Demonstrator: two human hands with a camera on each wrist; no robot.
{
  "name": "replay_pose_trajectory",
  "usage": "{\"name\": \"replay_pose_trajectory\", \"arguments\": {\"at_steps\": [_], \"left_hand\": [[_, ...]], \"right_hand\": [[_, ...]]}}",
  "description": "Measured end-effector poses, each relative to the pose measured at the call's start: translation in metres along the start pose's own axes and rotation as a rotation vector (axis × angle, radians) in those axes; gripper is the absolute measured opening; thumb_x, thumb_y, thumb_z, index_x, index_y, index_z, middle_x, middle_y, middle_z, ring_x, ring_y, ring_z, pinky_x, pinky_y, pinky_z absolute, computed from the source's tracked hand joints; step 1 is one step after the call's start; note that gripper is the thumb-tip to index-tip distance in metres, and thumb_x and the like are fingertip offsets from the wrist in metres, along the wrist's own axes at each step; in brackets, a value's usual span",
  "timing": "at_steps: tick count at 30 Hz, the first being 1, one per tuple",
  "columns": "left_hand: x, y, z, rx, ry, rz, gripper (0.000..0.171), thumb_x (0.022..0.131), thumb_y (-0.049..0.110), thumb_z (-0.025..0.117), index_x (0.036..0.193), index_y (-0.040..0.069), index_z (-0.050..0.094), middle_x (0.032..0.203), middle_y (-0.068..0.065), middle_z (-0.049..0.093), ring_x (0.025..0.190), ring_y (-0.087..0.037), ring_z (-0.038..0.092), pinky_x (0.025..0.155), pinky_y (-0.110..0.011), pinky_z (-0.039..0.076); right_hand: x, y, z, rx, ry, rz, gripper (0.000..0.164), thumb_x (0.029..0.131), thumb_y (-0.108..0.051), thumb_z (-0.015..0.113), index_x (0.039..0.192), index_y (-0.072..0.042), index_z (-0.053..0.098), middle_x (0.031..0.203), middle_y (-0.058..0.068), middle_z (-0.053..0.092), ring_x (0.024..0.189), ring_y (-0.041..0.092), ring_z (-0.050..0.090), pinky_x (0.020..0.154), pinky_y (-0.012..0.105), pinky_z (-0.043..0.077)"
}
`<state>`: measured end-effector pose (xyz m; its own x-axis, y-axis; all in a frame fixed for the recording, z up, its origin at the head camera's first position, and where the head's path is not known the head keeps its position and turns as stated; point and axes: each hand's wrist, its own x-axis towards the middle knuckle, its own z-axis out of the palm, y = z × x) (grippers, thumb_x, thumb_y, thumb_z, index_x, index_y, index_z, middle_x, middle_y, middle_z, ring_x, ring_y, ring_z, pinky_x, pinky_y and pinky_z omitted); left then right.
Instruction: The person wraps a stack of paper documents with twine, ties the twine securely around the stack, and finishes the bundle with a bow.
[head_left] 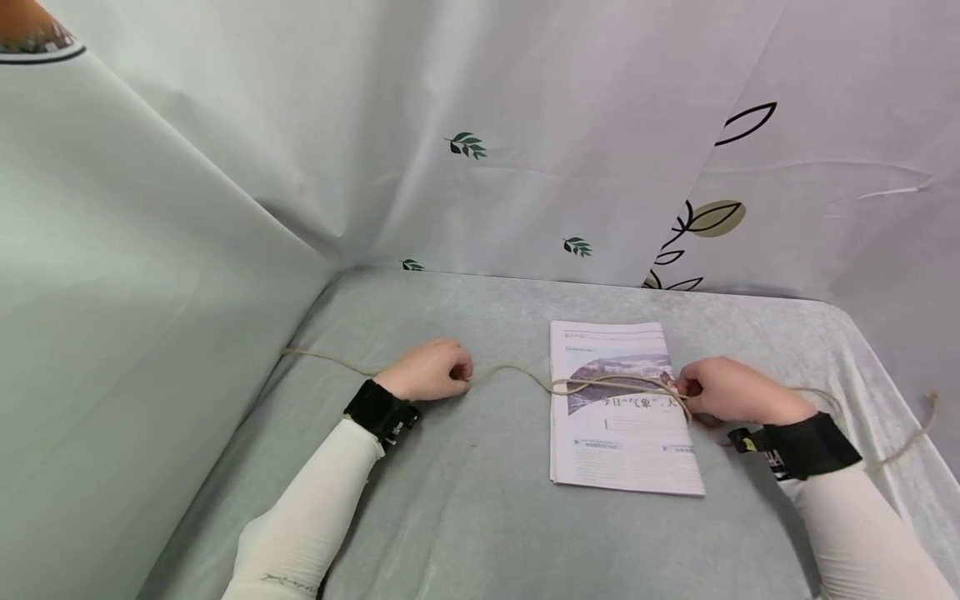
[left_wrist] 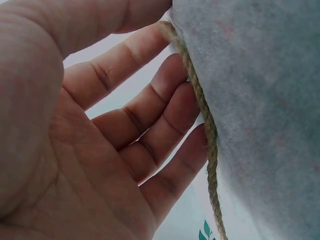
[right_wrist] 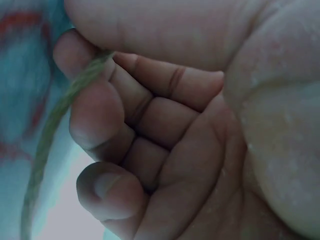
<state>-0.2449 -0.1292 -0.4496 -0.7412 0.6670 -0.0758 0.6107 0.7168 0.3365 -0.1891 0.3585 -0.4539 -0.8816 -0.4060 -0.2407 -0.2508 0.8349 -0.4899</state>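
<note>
White sleeves point(head_left: 318, 492) lie nearest my head camera, at about seven and four o'clock. Past their cuffs, the paper stack point(head_left: 628, 454) rests flat on a grey cloth surface point(head_left: 465, 533), toward four from the centre of my view; I judge it light, bendy and smooth-faced, best taken by its long edges. Thin rope point(left_wrist: 212, 145) crosses its top in entwined strands. It looks limp, light and rough enough not to slip, so I'd take it between thumb and forefinger. The left hand point(head_left: 423, 372), at the stack's nine o'clock, pinches it that way; the right hand point(head_left: 723, 390), at its three, pinches it too, just beside the edge. Farthest, at twelve, hangs a leaf-printed curtain point(head_left: 525, 208).
</note>
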Motion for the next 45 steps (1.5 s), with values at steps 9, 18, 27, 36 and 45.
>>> {"name": "replay_pose_trajectory", "arguments": {"at_steps": [9,18,27,36,45], "left_hand": [[0.001,-0.002,0.002,0.023,0.009,0.002,0.023,0.105,0.017,0.078,0.086,0.021,0.065,0.083,0.003,0.052,0.08,-0.014,0.048,0.078,-0.035,0.041],[0.003,-0.003,0.002,0.012,0.028,-0.015,0.026,0.105,0.019,0.078,0.084,0.02,0.064,0.079,0.004,0.054,0.075,-0.013,0.05,0.074,-0.034,0.044],[0.005,0.0,0.002,-0.041,0.027,-0.071,0.043,0.115,0.029,0.066,0.076,0.017,0.054,0.071,0.003,0.047,0.064,-0.014,0.047,0.07,-0.035,0.042],[0.005,0.0,-0.001,-0.057,0.017,-0.069,0.043,0.116,0.027,0.064,0.075,0.019,0.053,0.07,0.004,0.046,0.064,-0.013,0.047,0.071,-0.036,0.043],[0.003,-0.001,0.001,-0.087,0.011,-0.069,0.043,0.117,0.029,0.062,0.076,0.02,0.054,0.07,0.004,0.045,0.063,-0.012,0.046,0.07,-0.035,0.043]], "right_hand": [[0.009,-0.008,0.012,-0.028,0.103,-0.12,0.018,0.102,-0.011,0.078,0.087,-0.021,0.08,0.067,-0.015,0.059,0.052,0.006,0.051,0.055,0.029,0.042],[0.023,-0.022,0.034,-0.066,0.259,-0.309,0.013,0.097,-0.007,0.084,0.099,-0.019,0.089,0.092,-0.012,0.081,0.08,0.001,0.069,0.073,0.033,0.058],[0.016,-0.024,0.024,-0.152,0.252,-0.31,0.009,0.094,-0.007,0.088,0.097,-0.016,0.09,0.093,-0.005,0.082,0.086,0.016,0.077,0.077,0.042,0.062],[0.0,-0.011,0.003,-0.209,0.172,-0.129,0.01,0.095,-0.003,0.083,0.092,-0.011,0.089,0.087,-0.002,0.079,0.07,0.007,0.06,0.068,0.035,0.054],[-0.011,-0.001,-0.005,-0.313,0.235,-0.021,0.034,0.079,0.006,0.068,0.061,-0.022,0.061,0.066,-0.003,0.053,0.064,0.019,0.041,0.061,0.039,0.041]]}}
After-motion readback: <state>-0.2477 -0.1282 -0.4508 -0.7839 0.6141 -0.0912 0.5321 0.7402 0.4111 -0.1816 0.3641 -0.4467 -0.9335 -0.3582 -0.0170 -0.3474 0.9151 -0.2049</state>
